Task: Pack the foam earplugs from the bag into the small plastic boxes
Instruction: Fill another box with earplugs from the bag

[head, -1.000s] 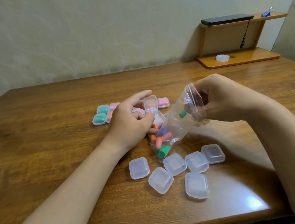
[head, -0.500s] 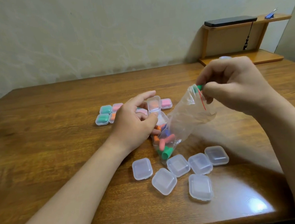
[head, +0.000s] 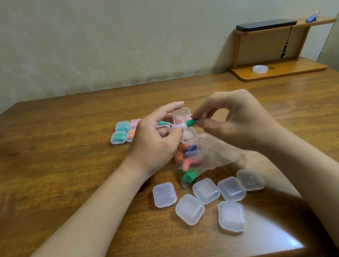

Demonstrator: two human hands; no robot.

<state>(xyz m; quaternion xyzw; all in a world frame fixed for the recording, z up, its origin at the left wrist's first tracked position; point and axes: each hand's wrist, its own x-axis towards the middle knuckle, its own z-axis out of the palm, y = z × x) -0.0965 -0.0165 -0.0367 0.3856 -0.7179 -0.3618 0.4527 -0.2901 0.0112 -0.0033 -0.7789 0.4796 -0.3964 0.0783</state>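
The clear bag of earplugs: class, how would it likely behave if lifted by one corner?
The clear bag looks thin and crumpled, so probably floppy. The earplugs bunched at one end would likely slide about. Foam contents suggest it is light.

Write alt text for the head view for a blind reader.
A person's right hand pinches a green earplug beside a small open box held by the left hand, over a wooden table. A clear bag of coloured earplugs lies between the forearms, with six closed empty boxes nearer the camera and filled boxes to the left.
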